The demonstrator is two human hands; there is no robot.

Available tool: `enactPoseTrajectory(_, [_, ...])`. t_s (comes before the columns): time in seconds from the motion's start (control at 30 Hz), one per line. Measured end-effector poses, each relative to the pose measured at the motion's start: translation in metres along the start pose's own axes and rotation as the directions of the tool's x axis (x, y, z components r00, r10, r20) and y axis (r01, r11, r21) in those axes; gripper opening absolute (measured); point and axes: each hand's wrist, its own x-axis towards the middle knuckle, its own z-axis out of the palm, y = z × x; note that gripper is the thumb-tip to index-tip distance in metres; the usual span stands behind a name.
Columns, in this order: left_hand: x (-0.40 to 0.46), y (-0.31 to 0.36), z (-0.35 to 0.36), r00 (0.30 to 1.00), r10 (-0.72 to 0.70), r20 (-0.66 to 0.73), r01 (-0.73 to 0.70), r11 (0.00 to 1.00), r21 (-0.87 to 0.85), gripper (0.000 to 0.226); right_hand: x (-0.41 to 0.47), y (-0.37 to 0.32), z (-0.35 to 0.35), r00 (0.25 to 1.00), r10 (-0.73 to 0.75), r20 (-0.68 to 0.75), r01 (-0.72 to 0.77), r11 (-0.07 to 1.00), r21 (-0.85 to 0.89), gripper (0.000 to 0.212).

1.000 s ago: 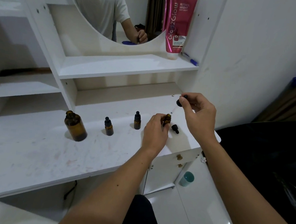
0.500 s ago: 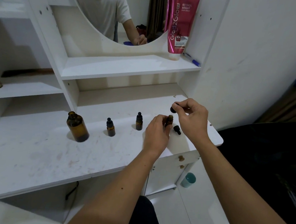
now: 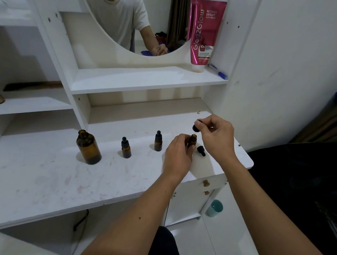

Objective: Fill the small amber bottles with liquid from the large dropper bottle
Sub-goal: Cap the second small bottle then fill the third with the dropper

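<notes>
While left hand [image 3: 176, 159] grips small amber bottle [image 3: 192, 140], right hand [image 3: 215, 137] pinches dropper [image 3: 196, 127]; white desk [image 3: 42, 171] stained.

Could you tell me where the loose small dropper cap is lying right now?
The loose dropper cap lies on the white desk, just right of the open small bottle, beneath the right hand.

White vanity desk [image 3: 42, 178], curved mirror [image 3: 131, 16], white wall [image 3: 295, 66], glossy tiled floor [image 3: 226, 239]
</notes>
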Motion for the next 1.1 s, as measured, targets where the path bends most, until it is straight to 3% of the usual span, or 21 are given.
enactPoseTrajectory(0.13, [0.0,0.001,-0.002,1.0,-0.005,-0.001,0.005,1.0,-0.005,0.019,-0.001,-0.002,-0.001,1.0,-0.016,0.01,0.016,1.0,-0.017,0.009])
enactPoseTrajectory(0.37, [-0.014,0.003,-0.013,0.998,-0.037,0.046,0.037,0.999,-0.007,0.042,-0.01,-0.026,-0.012,0.985,-0.168,-0.04,0.168,0.986,-0.013,0.008])
enactPoseTrajectory(0.6, [-0.039,-0.009,-0.053,0.986,-0.116,0.124,0.138,0.973,-0.187,0.048,-0.028,-0.065,-0.007,0.97,-0.238,-0.059,0.24,0.97,0.036,0.008])
enactPoseTrajectory(0.8, [-0.063,-0.042,-0.127,0.992,-0.109,0.061,0.122,0.951,-0.285,0.036,-0.051,-0.096,0.03,0.975,-0.219,0.029,0.212,0.964,0.158,0.01])
enactPoseTrajectory(1.1, [-0.093,-0.094,-0.237,0.973,-0.2,-0.115,0.166,0.954,-0.251,0.022,-0.077,-0.131,0.107,0.967,-0.216,0.137,0.168,0.94,0.297,0.007])
